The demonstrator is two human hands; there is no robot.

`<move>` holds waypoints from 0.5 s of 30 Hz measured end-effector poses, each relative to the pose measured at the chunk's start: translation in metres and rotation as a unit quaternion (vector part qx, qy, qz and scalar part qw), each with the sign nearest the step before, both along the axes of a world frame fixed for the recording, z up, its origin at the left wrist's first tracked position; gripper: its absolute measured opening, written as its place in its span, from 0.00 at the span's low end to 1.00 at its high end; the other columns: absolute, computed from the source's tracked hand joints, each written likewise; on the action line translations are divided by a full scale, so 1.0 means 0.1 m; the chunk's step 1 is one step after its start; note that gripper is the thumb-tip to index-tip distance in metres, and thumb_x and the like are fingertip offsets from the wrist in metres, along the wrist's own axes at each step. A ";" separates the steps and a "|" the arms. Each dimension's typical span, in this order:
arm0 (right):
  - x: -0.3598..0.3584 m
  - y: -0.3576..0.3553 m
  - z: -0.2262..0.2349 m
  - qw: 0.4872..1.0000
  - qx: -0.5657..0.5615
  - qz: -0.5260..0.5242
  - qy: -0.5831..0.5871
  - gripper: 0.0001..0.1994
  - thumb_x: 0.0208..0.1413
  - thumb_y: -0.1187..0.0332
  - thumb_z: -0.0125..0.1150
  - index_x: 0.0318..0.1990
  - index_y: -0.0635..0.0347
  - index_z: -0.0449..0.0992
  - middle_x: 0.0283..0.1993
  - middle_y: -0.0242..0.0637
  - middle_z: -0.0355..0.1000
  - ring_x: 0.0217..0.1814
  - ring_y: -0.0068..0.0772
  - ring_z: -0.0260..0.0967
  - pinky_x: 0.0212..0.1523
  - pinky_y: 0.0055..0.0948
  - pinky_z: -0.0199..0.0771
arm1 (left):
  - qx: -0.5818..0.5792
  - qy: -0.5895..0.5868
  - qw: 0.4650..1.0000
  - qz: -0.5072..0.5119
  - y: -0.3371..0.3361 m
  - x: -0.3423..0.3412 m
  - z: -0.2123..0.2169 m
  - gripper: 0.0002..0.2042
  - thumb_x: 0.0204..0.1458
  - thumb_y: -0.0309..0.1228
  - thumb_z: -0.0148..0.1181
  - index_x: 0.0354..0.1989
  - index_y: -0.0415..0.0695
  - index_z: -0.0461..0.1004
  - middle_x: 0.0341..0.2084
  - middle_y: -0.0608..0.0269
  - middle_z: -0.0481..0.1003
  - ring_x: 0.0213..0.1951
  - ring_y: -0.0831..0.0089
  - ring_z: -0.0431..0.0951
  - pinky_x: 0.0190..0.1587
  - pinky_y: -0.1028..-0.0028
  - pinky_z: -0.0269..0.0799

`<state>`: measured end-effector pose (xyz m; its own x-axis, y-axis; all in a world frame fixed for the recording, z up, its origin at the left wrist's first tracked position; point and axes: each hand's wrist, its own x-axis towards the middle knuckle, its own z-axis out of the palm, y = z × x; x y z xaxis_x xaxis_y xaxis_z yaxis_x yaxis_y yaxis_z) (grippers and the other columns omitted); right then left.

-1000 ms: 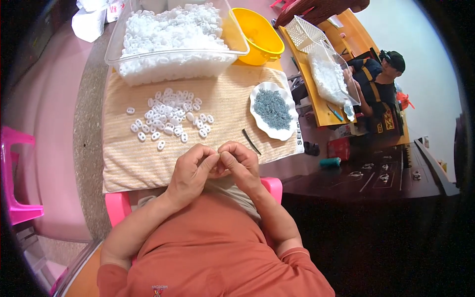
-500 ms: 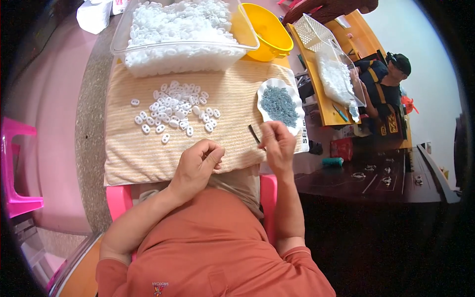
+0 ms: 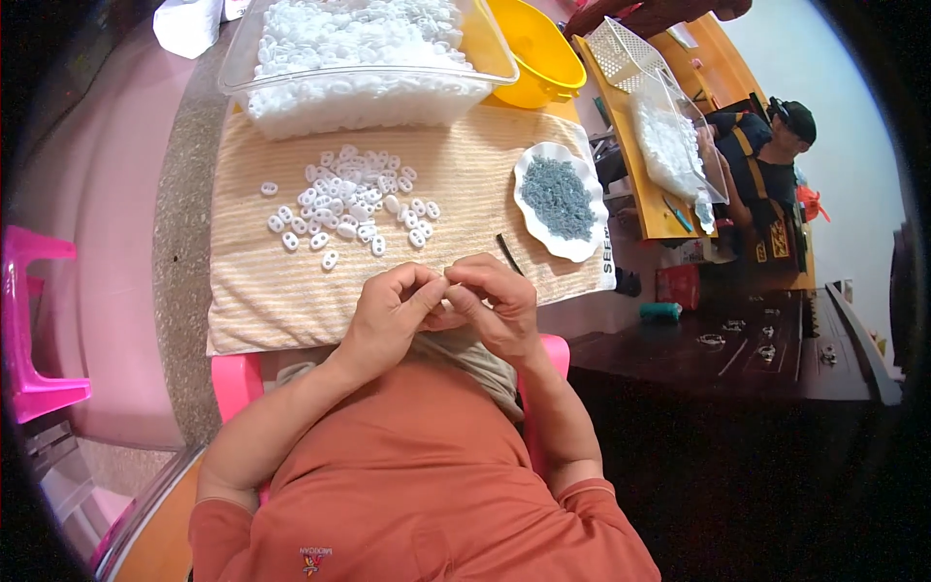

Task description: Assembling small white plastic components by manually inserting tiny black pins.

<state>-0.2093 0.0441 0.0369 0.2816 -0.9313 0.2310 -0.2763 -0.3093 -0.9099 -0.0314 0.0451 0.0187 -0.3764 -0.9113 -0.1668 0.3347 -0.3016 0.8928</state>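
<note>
My left hand (image 3: 388, 315) and my right hand (image 3: 495, 308) meet over the near edge of the towel, fingertips pressed together. Both are closed in a pinch; whatever sits between the fingers is hidden or too small to name. Beyond them a loose pile of small white oval pieces with two holes (image 3: 354, 189) lies on the striped towel (image 3: 262, 301). To the right, a white scalloped dish (image 3: 579, 250) holds a heap of tiny grey-blue pieces (image 3: 557, 199). A thin black strip (image 3: 508, 253) lies between the dish and my right hand.
A clear bin (image 3: 369, 82) full of white pieces stands at the back, beside a yellow tub (image 3: 543, 58). At right, a person (image 3: 761, 155) sits by another table with a clear tray (image 3: 669, 136). A pink stool (image 3: 48, 398) stands at left.
My right hand has moved from the edge of the dish leftward and nearer to me, and now touches my left hand. My left hand has stayed in about the same place.
</note>
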 end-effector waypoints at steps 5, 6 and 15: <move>0.03 -0.04 -0.14 0.999 -0.023 -0.003 -0.044 0.05 0.54 0.80 0.60 0.38 0.68 0.76 0.39 0.41 0.72 0.37 0.26 0.71 0.36 0.21 0.72 | 0.039 0.029 0.999 -0.007 -0.01 0.01 -0.05 0.09 0.61 0.34 0.53 0.36 0.40 0.73 0.27 0.70 0.72 0.29 0.86 0.71 0.31 0.84 0.70; 0.05 0.01 -0.13 0.997 0.029 -0.022 -0.074 0.04 0.54 0.80 0.59 0.37 0.68 0.75 0.38 0.40 0.71 0.37 0.26 0.70 0.37 0.21 0.72 | 0.050 0.040 0.998 -0.005 -0.01 0.00 -0.05 0.09 0.61 0.34 0.53 0.36 0.40 0.73 0.27 0.70 0.72 0.29 0.86 0.71 0.31 0.84 0.70; 0.08 0.00 -0.17 0.997 0.031 -0.033 -0.064 0.04 0.55 0.82 0.57 0.37 0.67 0.74 0.38 0.36 0.70 0.38 0.23 0.69 0.40 0.21 0.70 | 0.139 0.097 0.985 -0.022 -0.03 0.03 -0.02 0.09 0.60 0.34 0.54 0.37 0.40 0.73 0.27 0.69 0.73 0.30 0.84 0.74 0.34 0.83 0.75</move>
<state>-0.2016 0.0437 0.0194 0.1918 -0.9601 0.2036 -0.1736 -0.2374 -0.9558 -0.0285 0.0418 0.0168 -0.4633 -0.8230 -0.3286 0.4730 -0.5432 0.6937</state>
